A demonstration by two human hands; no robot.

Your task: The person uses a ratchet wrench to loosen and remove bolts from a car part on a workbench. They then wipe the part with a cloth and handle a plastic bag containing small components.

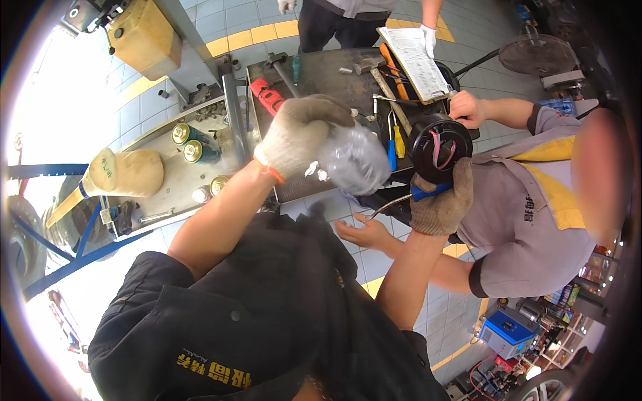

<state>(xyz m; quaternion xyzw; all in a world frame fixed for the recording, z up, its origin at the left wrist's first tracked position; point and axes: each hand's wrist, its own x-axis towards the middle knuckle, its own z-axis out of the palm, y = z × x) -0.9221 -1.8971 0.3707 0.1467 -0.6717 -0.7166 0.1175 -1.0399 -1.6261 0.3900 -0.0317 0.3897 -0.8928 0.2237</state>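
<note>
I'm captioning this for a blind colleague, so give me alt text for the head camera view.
Seen from above, the person's gloved left hand holds a crumpled clear plastic bag, while the gloved right hand steadies a round black part with pink and red wires. A co-worker in a grey and yellow shirt touches the same part beside a dark tool tray holding a hammer and screwdrivers.

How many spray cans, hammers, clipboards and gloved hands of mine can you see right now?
Spray cans on the left shelf: 4
Hammers on the cart: 1
Clipboards: 1
Gloved hands: 2, the left hand gripping a crumpled clear bag, the right hand under a black round part
Total: 8
</note>
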